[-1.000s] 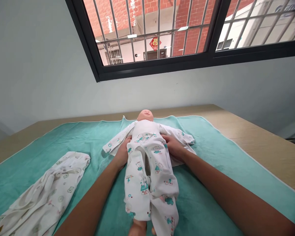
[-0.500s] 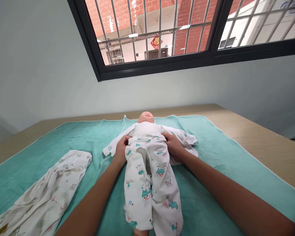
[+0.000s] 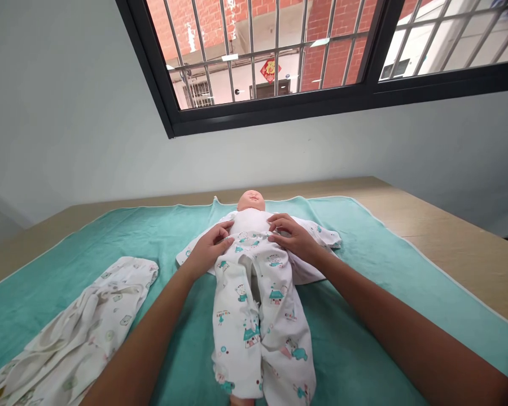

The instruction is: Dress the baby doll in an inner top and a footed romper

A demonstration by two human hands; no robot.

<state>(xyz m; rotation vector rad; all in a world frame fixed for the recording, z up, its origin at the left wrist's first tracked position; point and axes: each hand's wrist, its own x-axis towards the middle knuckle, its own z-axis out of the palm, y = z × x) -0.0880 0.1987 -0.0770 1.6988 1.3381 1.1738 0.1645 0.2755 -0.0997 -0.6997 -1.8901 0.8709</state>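
A baby doll lies on its back on a teal towel, head toward the window. White printed trousers cover its legs up to the waist, and an open white printed top is spread under its torso. My left hand rests on the doll's left side at the waistband, fingers stretched over the cloth. My right hand lies on the other side of the waistband, fingers curled lightly on the fabric. Neither hand lifts anything.
A second printed white garment lies crumpled on the towel at the left. The towel covers a wooden table that meets a pale wall under a barred window.
Both hands have come from the doll's sides, where they gripped the trousers' waist, up onto its belly. The waistband now sits higher on the torso.
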